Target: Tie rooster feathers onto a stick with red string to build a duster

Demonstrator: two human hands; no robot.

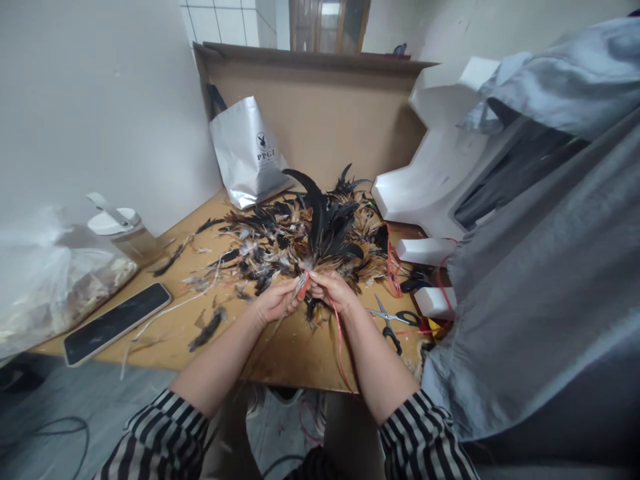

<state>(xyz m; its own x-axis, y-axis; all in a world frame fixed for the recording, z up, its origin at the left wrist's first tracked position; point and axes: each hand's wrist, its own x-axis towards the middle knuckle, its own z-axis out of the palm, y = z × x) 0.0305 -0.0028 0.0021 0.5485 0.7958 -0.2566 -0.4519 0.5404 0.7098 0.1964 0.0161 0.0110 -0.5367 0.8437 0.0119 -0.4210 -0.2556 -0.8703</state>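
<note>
Both hands meet at the table's near edge: the left hand [274, 300] and right hand [331, 290] pinch the base of a feather bunch [320, 227], fingers closed tight around it. A red string [339, 340] trails down from the right hand, perhaps wound round the quills. Behind, a silver bag [247, 157] reads "PPGZ". Scissors [393, 321] lie just right; a phone [116, 323] lies left.
</note>
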